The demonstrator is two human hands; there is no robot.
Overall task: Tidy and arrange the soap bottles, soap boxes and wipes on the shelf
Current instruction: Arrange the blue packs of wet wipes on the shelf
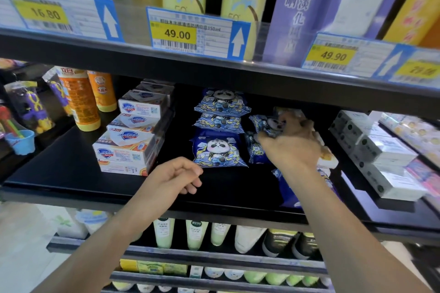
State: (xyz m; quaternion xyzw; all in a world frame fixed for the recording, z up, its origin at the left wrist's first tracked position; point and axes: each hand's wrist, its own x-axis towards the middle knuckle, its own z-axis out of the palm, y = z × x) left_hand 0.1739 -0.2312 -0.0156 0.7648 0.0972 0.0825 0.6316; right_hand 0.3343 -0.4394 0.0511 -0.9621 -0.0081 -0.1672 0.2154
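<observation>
A black shelf (59,173) at chest height. The right hand (291,143) reaches in, fingers curled around a blue panda-print wipes pack (266,123). Just left of that hand, three more wipes packs (220,152) lie in a row running front to back. The left hand (175,177) hovers over the shelf's front, fingers loosely curled, holding nothing. Beyond and left of it sit three stacked rows of soap boxes (126,147); farther left stand two orange bottles (79,100).
</observation>
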